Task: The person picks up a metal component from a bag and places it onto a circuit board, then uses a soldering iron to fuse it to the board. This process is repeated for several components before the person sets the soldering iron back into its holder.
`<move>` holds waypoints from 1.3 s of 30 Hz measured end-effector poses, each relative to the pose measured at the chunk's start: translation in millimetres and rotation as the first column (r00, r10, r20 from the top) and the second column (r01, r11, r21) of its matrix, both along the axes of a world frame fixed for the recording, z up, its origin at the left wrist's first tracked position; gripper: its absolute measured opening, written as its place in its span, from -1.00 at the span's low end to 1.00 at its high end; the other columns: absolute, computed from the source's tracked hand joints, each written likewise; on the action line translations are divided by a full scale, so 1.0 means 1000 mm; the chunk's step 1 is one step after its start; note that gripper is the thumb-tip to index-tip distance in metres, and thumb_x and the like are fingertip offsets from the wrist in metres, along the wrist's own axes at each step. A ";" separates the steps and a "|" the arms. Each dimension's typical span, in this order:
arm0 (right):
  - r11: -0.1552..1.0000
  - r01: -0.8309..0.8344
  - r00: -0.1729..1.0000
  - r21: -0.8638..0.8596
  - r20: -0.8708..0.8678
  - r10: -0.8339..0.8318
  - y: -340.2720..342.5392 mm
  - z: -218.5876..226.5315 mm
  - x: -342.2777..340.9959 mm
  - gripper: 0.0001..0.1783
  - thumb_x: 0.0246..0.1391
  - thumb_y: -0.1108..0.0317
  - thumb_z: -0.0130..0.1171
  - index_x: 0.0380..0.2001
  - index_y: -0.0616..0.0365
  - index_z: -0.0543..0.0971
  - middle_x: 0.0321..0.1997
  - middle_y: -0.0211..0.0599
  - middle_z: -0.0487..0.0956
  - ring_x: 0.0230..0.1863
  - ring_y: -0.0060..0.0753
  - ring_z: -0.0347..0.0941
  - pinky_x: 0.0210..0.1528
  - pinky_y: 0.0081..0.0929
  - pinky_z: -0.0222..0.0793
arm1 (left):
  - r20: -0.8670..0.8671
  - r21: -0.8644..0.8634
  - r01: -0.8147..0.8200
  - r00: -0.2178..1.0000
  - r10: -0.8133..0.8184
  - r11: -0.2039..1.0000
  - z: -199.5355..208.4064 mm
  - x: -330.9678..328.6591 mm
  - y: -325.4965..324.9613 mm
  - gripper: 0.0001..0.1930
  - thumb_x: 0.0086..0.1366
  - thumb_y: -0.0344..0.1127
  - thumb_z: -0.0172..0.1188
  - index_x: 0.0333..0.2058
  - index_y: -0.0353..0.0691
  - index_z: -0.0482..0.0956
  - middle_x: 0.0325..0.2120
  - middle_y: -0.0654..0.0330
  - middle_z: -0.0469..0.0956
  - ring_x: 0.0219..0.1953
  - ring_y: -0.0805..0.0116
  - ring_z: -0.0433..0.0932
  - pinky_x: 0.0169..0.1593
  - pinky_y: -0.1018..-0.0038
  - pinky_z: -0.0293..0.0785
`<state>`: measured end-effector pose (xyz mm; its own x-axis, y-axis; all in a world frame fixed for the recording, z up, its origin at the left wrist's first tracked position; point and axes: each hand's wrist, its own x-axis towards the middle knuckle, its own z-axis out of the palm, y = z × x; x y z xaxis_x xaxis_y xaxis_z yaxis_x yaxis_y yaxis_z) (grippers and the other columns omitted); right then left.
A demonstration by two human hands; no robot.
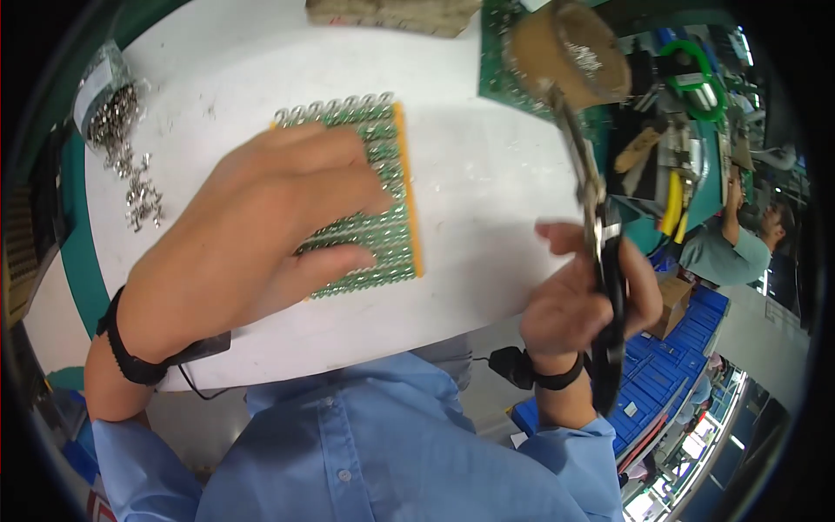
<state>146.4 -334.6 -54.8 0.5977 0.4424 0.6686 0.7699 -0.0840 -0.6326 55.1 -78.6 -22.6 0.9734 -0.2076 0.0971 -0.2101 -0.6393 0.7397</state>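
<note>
A green circuit-board panel [387, 235] with rows of shiny metal loops and yellow-orange side edges lies on the white table. My left hand [270, 209] rests across its left part, thumb and fingers apart, hiding much of the panel. On the right, my right hand [574, 296] is closed around the black handles of a pair of pliers [591, 187]. Their silver jaws point away from me, up toward a round brown container [535, 52] with small metal bits in it. The pliers are held apart from the panel and slightly blurred.
At the far left, a clear plastic bag [104, 83] spills small metal parts [139, 187] onto the white table [348, 344]. A worn block [396, 16] lies at the far edge. Tools and a green spool [696, 83] sit at right, near blue crates [657, 374] and another person [731, 248].
</note>
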 end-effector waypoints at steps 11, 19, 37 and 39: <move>0.953 0.300 0.953 -0.051 -0.028 -0.301 0.020 0.003 0.025 -0.55 0.30 0.09 -0.15 0.04 0.26 0.26 -0.24 0.02 0.60 -0.30 -0.33 0.55 -0.23 -0.48 0.40 | 0.036 0.011 0.022 0.999 -0.022 1.000 0.003 0.002 0.005 -0.66 -0.09 -0.40 0.37 -0.28 -0.31 0.55 -0.41 0.11 0.43 -0.32 0.08 0.41 -0.21 0.28 0.34; 0.990 0.140 0.990 0.013 0.015 -0.140 0.003 -0.002 0.007 -0.54 0.30 0.08 -0.15 0.00 0.30 0.29 -0.34 -0.01 0.62 -0.28 -0.35 0.53 -0.23 -0.47 0.37 | 0.048 0.104 0.049 0.997 -0.054 0.993 0.010 0.007 0.005 -0.70 0.02 -0.38 0.35 -0.25 -0.31 0.56 -0.44 0.12 0.48 -0.39 0.26 0.46 -0.27 0.39 0.38; 0.991 0.130 0.985 -0.028 -0.107 -0.133 -0.003 0.003 0.004 -0.63 0.23 0.26 0.02 0.00 0.28 0.36 -0.29 -0.14 0.61 -0.23 -0.41 0.53 -0.11 -0.47 0.40 | 0.034 0.114 -0.772 0.631 0.775 0.625 0.003 -0.109 0.059 -0.83 0.17 -0.36 0.29 -0.38 -0.35 0.55 -0.61 0.25 0.47 -0.55 0.57 0.34 -0.46 0.59 0.31; 0.994 0.110 0.993 -0.020 -0.049 -0.111 0.001 -0.002 0.005 -0.68 0.21 0.32 0.03 -0.03 0.26 0.39 -0.32 -0.17 0.60 -0.26 -0.42 0.54 -0.10 -0.46 0.41 | 0.021 0.106 -0.773 0.630 0.776 0.625 -0.001 -0.114 0.062 -0.83 0.16 -0.37 0.29 -0.38 -0.36 0.54 -0.60 0.29 0.45 -0.55 0.60 0.33 -0.45 0.62 0.30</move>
<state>151.6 -333.4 -57.3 0.6758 0.3835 0.6294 0.7229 -0.1781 -0.6676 -58.6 -16.5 -23.8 0.7806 0.6178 0.0950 0.4131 -0.6239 0.6634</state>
